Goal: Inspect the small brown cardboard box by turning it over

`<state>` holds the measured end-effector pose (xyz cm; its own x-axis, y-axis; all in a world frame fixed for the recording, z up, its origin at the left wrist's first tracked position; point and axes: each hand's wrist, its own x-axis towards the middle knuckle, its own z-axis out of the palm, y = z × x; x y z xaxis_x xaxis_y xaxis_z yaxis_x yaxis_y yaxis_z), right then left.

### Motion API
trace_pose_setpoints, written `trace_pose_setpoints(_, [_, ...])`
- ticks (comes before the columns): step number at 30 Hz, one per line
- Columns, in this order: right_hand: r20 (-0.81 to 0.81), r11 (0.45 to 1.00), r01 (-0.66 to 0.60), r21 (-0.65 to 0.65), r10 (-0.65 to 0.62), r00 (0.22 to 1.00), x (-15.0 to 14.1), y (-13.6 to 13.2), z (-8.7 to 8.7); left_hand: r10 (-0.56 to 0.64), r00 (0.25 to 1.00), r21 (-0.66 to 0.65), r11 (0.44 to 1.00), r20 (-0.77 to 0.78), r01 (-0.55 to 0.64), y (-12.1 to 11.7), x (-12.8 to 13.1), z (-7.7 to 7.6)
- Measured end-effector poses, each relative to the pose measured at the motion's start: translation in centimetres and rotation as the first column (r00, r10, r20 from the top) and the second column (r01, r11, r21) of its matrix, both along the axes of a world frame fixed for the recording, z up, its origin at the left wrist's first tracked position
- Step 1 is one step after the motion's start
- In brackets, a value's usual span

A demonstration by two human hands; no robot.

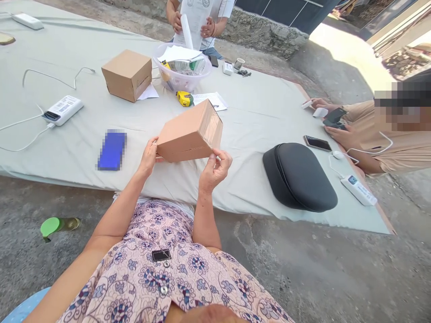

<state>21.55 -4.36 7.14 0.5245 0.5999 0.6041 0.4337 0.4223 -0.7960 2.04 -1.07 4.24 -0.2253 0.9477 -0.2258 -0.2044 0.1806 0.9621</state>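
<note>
Between my two hands a brown cardboard box (pixel 185 134) is held tilted over the near side of the cloth-covered table (pixel 249 121). Clear tape shows along its right end. My left hand (pixel 147 157) grips the left end, its fingers partly hidden by the box. At the lower right corner, my right hand (pixel 215 170) pinches the edge between thumb and fingers. A blurred-out blue rectangle (pixel 112 150) lies to the left of my left hand. Behind the held box sit a yellow tape measure (pixel 184 98) and a written paper (pixel 215 101).
Another cardboard box (pixel 127 76) stands beside a plastic basket (pixel 182 80) of papers and tools. A black case (pixel 299 177) lies at right, near a phone (pixel 317 143) and a power bank (pixel 358 190). A white power bank (pixel 63 110) trails cables at left. Two people sit around the table.
</note>
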Motion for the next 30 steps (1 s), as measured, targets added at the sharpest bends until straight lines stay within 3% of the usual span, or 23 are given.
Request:
trace_pose_setpoints(4, [0.012, 1.0, -0.009, -0.001, 0.009, 1.0, -0.5, -0.1, 0.4, 0.02, 0.981, 0.045, 0.999, -0.191, -0.012, 0.0, -0.7, 0.2])
trace_pose_setpoints(9, [0.037, 0.999, -0.039, 0.003, 0.039, 0.999, -0.8, -0.5, 0.8, -0.018, 0.984, 0.022, 0.999, -0.175, 0.023, -0.1, -0.5, -0.3])
trace_pose_setpoints(11, [0.061, 0.998, -0.05, 0.028, 0.048, 0.997, -0.8, -0.7, 1.0, -0.004, 0.96, 0.07, 0.997, -0.28, 0.025, -0.1, -0.4, -0.6])
trace_pose_setpoints(14, [0.11, 0.996, -0.061, 0.061, 0.054, 0.992, -0.9, -0.7, 1.2, 0.024, 0.838, 0.141, 0.988, -0.546, 0.064, -0.3, -0.6, -0.5])
trace_pose_setpoints(16, [0.149, 0.995, -0.062, 0.075, 0.051, 0.988, -1.1, -0.6, 1.2, -0.019, 0.741, 0.095, 0.989, -0.672, 0.111, -0.4, -0.7, -0.2])
trace_pose_setpoints(20, [0.236, 0.985, -0.096, 0.14, 0.061, 0.97, -1.7, -0.4, 1.1, -0.15, 0.587, -0.069, 0.985, -0.796, 0.158, -0.7, -0.5, 0.4])
trace_pose_setpoints(23, [0.305, 0.98, -0.142, 0.142, 0.093, 0.948, -2.1, -0.3, 1.0, -0.175, 0.536, -0.114, 0.983, -0.826, 0.146, -0.9, -0.2, 0.4])
trace_pose_setpoints(26, [0.286, 0.967, -0.197, 0.164, 0.144, 0.947, -2.1, -0.1, 0.6, -0.114, 0.604, -0.047, 0.991, -0.789, 0.125, -1.0, 0.0, 0.3])
trace_pose_setpoints(30, [0.144, 0.96, -0.237, 0.151, 0.216, 0.966, -1.5, 0.5, -0.3, 0.12, 0.788, 0.233, 0.972, -0.604, 0.03, -1.2, 0.0, 1.3])
